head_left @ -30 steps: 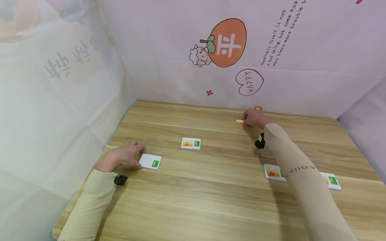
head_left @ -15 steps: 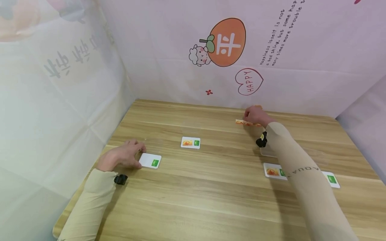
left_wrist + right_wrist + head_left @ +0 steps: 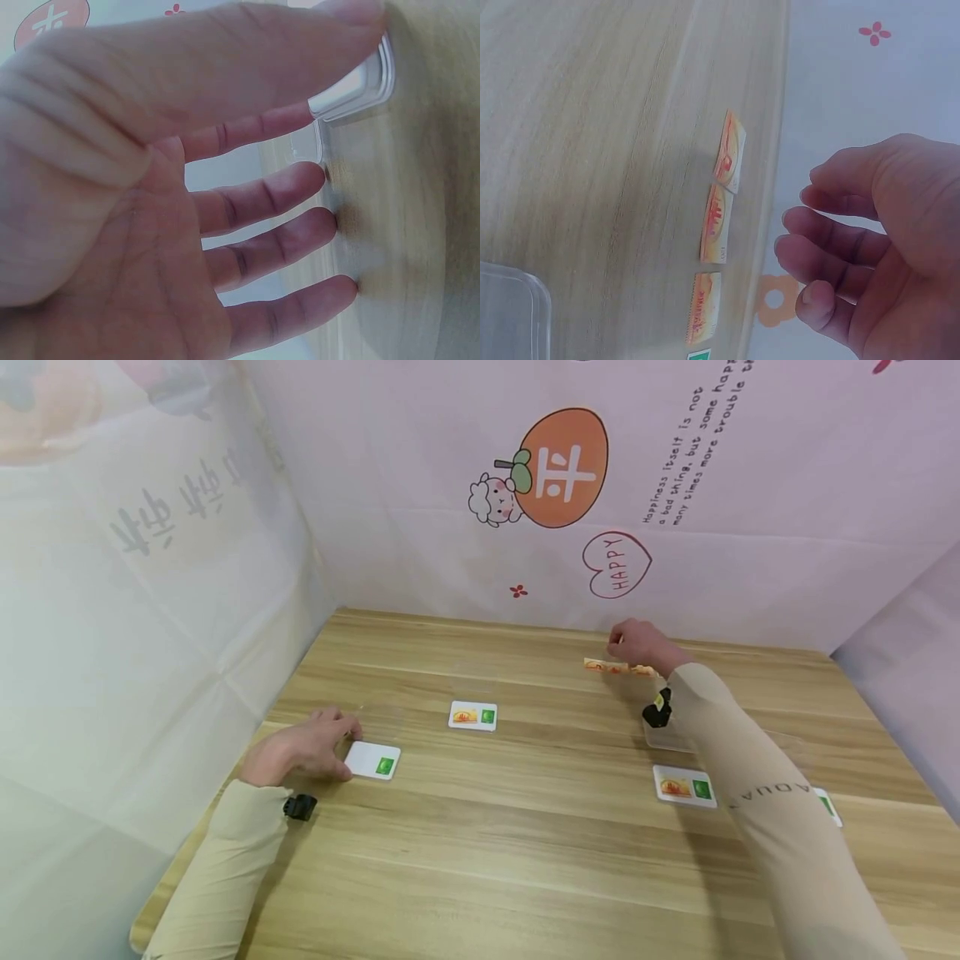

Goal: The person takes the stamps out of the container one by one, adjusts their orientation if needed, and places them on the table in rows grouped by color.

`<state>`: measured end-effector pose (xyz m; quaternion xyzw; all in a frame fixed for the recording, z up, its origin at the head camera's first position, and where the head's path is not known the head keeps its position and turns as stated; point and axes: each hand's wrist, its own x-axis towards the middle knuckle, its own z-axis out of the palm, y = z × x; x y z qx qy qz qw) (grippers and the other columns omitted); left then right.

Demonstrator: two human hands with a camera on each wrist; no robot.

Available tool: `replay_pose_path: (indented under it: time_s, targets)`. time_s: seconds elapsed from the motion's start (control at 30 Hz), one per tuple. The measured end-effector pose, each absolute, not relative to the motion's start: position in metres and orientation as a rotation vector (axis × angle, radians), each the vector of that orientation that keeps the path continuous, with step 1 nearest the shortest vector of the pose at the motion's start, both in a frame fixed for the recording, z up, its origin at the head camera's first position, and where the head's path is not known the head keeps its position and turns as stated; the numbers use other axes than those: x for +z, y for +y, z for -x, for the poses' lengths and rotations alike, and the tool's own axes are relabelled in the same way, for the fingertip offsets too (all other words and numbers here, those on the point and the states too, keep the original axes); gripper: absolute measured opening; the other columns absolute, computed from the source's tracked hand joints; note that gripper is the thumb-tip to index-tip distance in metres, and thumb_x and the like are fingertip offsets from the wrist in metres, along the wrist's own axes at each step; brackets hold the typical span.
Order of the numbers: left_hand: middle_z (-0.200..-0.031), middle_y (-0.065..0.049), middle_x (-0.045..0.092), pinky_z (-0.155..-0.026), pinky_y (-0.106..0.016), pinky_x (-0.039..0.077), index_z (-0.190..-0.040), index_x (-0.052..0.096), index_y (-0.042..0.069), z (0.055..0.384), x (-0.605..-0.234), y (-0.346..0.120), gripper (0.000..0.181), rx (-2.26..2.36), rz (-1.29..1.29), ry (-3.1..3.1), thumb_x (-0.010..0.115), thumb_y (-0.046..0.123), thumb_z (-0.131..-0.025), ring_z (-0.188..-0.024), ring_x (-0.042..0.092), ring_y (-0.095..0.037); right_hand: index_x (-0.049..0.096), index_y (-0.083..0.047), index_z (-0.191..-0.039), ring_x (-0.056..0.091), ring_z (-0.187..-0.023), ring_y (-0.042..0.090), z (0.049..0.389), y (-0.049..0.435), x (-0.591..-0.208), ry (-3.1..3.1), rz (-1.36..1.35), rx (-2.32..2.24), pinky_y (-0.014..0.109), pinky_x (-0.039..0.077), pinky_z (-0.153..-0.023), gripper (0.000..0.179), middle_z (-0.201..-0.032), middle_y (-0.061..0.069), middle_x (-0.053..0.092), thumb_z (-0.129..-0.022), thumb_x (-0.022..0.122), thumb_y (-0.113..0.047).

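My left hand [image 3: 303, 750] is at a small flat white case [image 3: 372, 760] with a green stamp in its corner. Thumb and index finger grip the left end of that case; the other fingers [image 3: 292, 244] extend with their tips at the wooden table. Toward the table's back edge hovers my right hand [image 3: 643, 643], fingers loosely bent and nothing seen between them. Beside it lie orange-yellow stamps [image 3: 716, 225] in a row, with the corner of a green piece [image 3: 698, 355] at the row's end in the right wrist view.
Other white cases with orange and green stamps lie at the centre [image 3: 472, 716] and right [image 3: 684, 787]; my right sleeve partly covers another case [image 3: 828, 807]. Clear plastic lids [image 3: 381, 720] lie behind cases. A printed cloth wall [image 3: 420, 543] borders the table's back edge.
My right hand has risen off the row of stamps and shifted slightly back toward the wall, uncovering more of them. The left hand stays at its case.
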<state>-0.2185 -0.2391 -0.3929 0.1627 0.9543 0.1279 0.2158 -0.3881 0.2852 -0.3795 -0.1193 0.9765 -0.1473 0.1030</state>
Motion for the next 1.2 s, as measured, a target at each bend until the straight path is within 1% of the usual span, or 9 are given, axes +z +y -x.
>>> replay_pose_path:
  time_s: [0.27, 0.47, 0.7, 0.8, 0.93, 1.07, 1.2]
  targets:
    - [-0.137, -0.020, 0.044, -0.097, -0.056, 0.042, -0.120, 0.055, 0.016, 0.218, -0.394, -0.240, 0.048, 0.342, -0.440, 2.649, 0.080, 0.025, -0.080, -0.121, 0.042, -0.035, 0.064, 0.002, -0.102, 0.058, -0.063, 0.019, 0.375, 0.276, -0.367, 2.886, 0.404, -0.459, 0.031, 0.046, -0.057, 0.023, -0.082, 0.013, 0.064, -0.096, 0.051, -0.017]
    - [-0.136, -0.020, 0.044, -0.097, -0.056, 0.041, -0.120, 0.054, 0.015, 0.219, -0.394, -0.240, 0.048, 0.346, -0.442, 2.645, 0.080, 0.024, -0.080, -0.121, 0.042, -0.035, 0.064, -0.001, -0.098, 0.058, -0.063, 0.017, 0.371, 0.269, -0.364, 2.921, 0.447, -0.459, 0.030, 0.045, -0.058, 0.021, -0.081, 0.013, 0.065, -0.096, 0.051, -0.018]
    - [-0.134, -0.018, 0.045, -0.097, -0.056, 0.041, -0.120, 0.054, 0.016, 0.219, -0.395, -0.241, 0.048, 0.340, -0.443, 2.647, 0.080, 0.025, -0.080, -0.119, 0.042, -0.034, 0.066, -0.004, -0.092, 0.056, -0.065, 0.020, 0.366, 0.258, -0.364, 3.005, 0.560, -0.406, 0.037, 0.045, -0.065, 0.019, -0.082, 0.009, 0.067, -0.094, 0.052, -0.017]
    - [-0.134, -0.019, 0.045, -0.096, -0.056, 0.041, -0.120, 0.054, 0.015, 0.219, -0.395, -0.242, 0.049, 0.338, -0.446, 2.647, 0.080, 0.025, -0.080, -0.118, 0.042, -0.034, 0.066, -0.006, -0.091, 0.056, -0.064, 0.019, 0.364, 0.251, -0.365, 3.031, 0.577, -0.370, 0.037, 0.043, -0.063, 0.020, -0.080, 0.007, 0.067, -0.094, 0.052, -0.019]
    - [-0.134, -0.019, 0.045, -0.097, -0.057, 0.041, -0.120, 0.054, 0.016, 0.219, -0.395, -0.242, 0.048, 0.340, -0.446, 2.648, 0.080, 0.025, -0.080, -0.119, 0.042, -0.035, 0.065, -0.004, -0.094, 0.052, -0.059, 0.017, 0.361, 0.243, -0.365, 3.007, 0.580, -0.407, 0.032, 0.040, -0.057, 0.020, -0.075, 0.007, 0.065, -0.095, 0.051, -0.018]
    - [-0.134, -0.018, 0.045, -0.097, -0.056, 0.041, -0.120, 0.054, 0.016, 0.219, -0.396, -0.242, 0.048, 0.342, -0.439, 2.646, 0.080, 0.025, -0.080, -0.119, 0.042, -0.034, 0.065, -0.002, -0.097, 0.049, -0.056, 0.015, 0.357, 0.235, -0.364, 2.964, 0.592, -0.462, 0.030, 0.040, -0.056, 0.020, -0.077, 0.008, 0.064, -0.096, 0.050, -0.016]
    - [-0.134, -0.018, 0.045, -0.096, -0.056, 0.041, -0.120, 0.054, 0.016, 0.220, -0.396, -0.242, 0.048, 0.343, -0.440, 2.645, 0.080, 0.025, -0.080, -0.118, 0.042, -0.034, 0.066, -0.003, -0.097, 0.052, -0.058, 0.015, 0.355, 0.229, -0.364, 2.949, 0.614, -0.446, 0.031, 0.042, -0.057, 0.020, -0.080, 0.009, 0.065, -0.096, 0.051, -0.016]
